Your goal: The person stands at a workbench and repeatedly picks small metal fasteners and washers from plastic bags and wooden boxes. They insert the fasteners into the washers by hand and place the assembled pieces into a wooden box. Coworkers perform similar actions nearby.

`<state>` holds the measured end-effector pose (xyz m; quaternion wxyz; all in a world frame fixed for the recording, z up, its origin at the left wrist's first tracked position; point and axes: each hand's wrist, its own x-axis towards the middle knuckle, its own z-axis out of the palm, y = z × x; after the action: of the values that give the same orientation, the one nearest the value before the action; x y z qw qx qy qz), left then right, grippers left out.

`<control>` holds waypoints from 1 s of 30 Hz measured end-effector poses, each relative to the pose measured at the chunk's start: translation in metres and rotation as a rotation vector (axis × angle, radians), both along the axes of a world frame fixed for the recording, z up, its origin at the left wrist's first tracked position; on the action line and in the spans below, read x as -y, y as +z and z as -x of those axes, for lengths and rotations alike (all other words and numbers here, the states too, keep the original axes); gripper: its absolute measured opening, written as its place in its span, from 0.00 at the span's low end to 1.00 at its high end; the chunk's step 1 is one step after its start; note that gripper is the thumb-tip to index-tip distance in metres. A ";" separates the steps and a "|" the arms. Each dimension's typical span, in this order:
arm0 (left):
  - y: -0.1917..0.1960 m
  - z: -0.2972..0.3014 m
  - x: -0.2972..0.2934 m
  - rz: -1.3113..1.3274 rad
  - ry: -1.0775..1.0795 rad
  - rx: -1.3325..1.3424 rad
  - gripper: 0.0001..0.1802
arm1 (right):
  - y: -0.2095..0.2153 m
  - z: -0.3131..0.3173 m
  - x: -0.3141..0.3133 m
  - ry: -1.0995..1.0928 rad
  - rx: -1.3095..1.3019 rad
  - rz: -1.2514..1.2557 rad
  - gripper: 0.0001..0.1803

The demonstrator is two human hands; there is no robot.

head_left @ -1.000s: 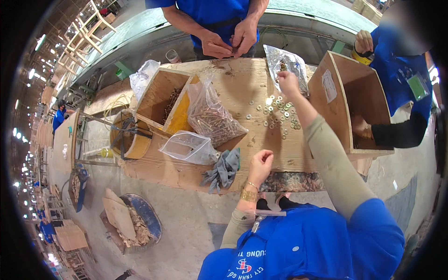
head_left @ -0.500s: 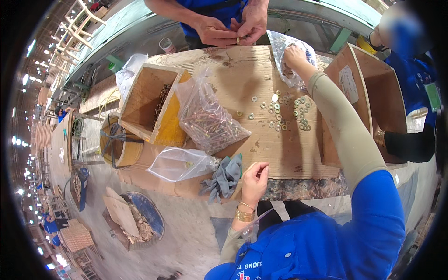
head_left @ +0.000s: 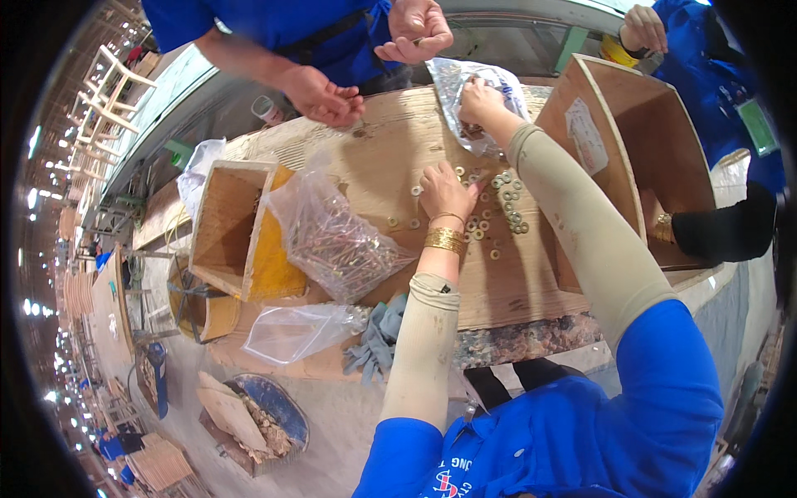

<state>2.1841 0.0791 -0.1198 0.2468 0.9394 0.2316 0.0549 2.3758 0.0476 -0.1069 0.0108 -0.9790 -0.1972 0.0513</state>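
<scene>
My left hand (head_left: 448, 192) reaches over the cardboard-covered table (head_left: 390, 158), among loose metal washers (head_left: 509, 196). Its thumb stands apart from the bent fingers, and nothing shows in its grasp. At the far side, my right hand (head_left: 483, 104) is closed at the mouth of a white printed plastic bag (head_left: 508, 85); its fingertips are partly hidden there. Left of my left hand lies a clear plastic bag full of long yellowish screws (head_left: 344, 245). Across the table, a co-worker's two hands (head_left: 324, 98) hang above the edge, held apart.
An open wooden box (head_left: 228, 212) stands at the left, and a larger wooden box (head_left: 598, 158) at the right, with another person's arm reaching in. A clear bag (head_left: 295, 334) and grey gloves (head_left: 378, 340) lie at the near edge. A scrap-filled blue tub (head_left: 278, 407) stands on the floor.
My left hand has moved forward from the near table edge to the washers. My right hand stays at the white bag. The co-worker's hands have parted.
</scene>
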 end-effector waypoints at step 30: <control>-0.035 0.012 0.035 -0.015 -0.222 0.258 0.07 | 0.021 0.028 0.016 -0.158 -0.254 -0.323 0.16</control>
<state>2.1720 0.0442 -0.1546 0.2719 0.9462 0.0924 0.1493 2.3483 0.0321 -0.0857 0.1964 -0.9625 -0.1226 0.1410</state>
